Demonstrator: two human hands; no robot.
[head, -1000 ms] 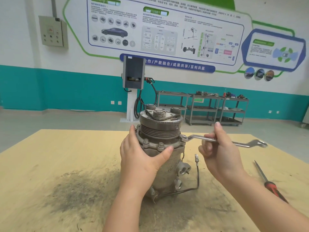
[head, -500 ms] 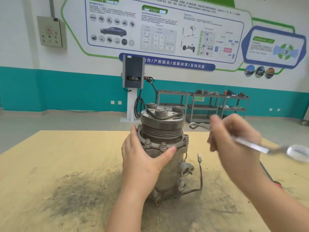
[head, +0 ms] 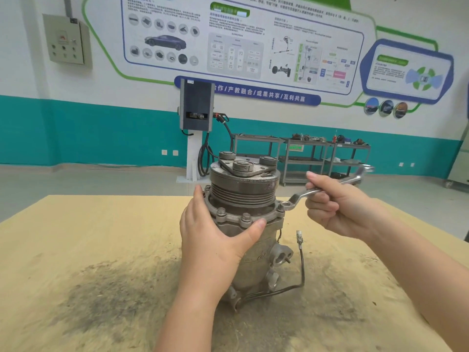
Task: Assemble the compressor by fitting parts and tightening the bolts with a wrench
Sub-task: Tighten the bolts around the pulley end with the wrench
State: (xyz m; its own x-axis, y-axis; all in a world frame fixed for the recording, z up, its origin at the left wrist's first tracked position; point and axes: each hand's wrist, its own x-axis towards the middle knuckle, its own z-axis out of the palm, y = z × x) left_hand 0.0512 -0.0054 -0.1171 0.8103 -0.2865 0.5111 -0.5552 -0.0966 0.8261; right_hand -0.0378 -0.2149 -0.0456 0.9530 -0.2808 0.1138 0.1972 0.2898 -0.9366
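2 hands worked on the compressor [head: 245, 224], which stood upright at the middle of the wooden table [head: 76, 237]. The left hand [head: 215, 240] wrapped its body from 9 o'clock, fingers behind and thumb curled across the front under the bolted flange. The right hand [head: 340, 209], at 3 o'clock, clamped its fingers round the wrench [head: 327, 188]. Its ring end appeared to sit on a flange bolt [head: 283, 205], though that was hard to confirm. 1 black cable [head: 302, 265] trailed at 4 o'clock.
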